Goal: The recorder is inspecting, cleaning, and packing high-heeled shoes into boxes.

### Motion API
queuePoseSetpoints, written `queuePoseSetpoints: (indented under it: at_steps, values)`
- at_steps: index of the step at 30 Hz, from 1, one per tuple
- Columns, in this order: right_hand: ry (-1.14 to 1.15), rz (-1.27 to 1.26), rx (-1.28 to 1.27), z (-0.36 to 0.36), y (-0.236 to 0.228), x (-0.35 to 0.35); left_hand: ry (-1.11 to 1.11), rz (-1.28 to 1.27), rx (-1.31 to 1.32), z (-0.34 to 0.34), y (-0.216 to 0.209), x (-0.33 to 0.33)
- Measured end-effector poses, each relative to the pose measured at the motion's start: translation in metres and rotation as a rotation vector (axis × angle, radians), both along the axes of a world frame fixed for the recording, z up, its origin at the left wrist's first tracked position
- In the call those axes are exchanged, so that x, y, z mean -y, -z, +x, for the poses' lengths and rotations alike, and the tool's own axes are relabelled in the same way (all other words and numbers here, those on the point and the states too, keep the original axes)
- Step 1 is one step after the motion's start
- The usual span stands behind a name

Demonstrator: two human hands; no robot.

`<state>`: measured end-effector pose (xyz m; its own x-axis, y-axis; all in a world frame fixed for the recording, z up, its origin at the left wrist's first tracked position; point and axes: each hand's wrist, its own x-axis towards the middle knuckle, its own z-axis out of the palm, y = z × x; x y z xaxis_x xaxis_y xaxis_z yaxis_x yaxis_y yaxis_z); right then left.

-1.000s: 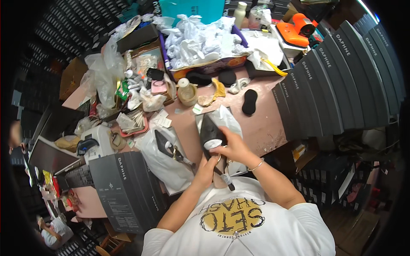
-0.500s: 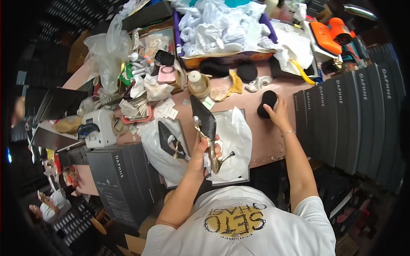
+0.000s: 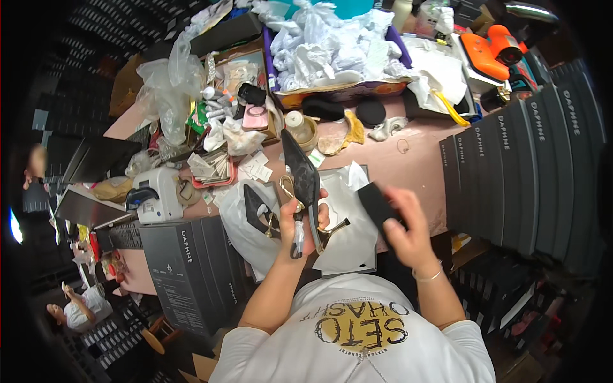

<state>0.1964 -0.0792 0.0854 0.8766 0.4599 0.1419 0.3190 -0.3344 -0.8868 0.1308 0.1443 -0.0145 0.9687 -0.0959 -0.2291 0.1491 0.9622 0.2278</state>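
My left hand (image 3: 295, 237) is closed around a black pointed high-heeled shoe (image 3: 302, 167) with gold-coloured metal trim. The toe points away from me, and its thin heel sticks out to the right. In my right hand (image 3: 412, 231) is a black oblong pad (image 3: 375, 204), raised to the right of the shoe and apart from it. Under the shoe lies a shoebox lined with white tissue paper (image 3: 348, 249). A matching black shoe (image 3: 257, 205) rests on white tissue just left of my left hand.
Grey shoeboxes stand stacked at the right (image 3: 504, 172) and lower left (image 3: 175, 274). A purple-edged box (image 3: 345, 88) of crumpled paper sits at the back. A white label printer (image 3: 156, 198) stands left, and an orange tool (image 3: 485, 56) lies far right. Another person (image 3: 86, 307) is at lower left.
My right hand has lifted the black pad off the pink tabletop and brought it left and nearer to me. The shoe in my left hand has shifted slightly and tilted.
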Motion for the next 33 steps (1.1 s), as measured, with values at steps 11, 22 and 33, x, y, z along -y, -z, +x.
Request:
queuePoseSetpoints:
  at_steps: [11,22,33]
  values:
    - [-0.286,-0.266,0.291,-0.103,0.017,-0.059,-0.093,0.128,-0.124,-0.010,-0.036,-0.015]
    - [-0.180,0.048,0.517,-0.081,-0.013,-0.095,-0.029,-0.095,0.116,-0.021,-0.059,-0.024]
    - [-0.339,0.074,0.512,-0.078,-0.035,-0.092,0.089,-0.476,0.169,-0.013,-0.049,-0.037]
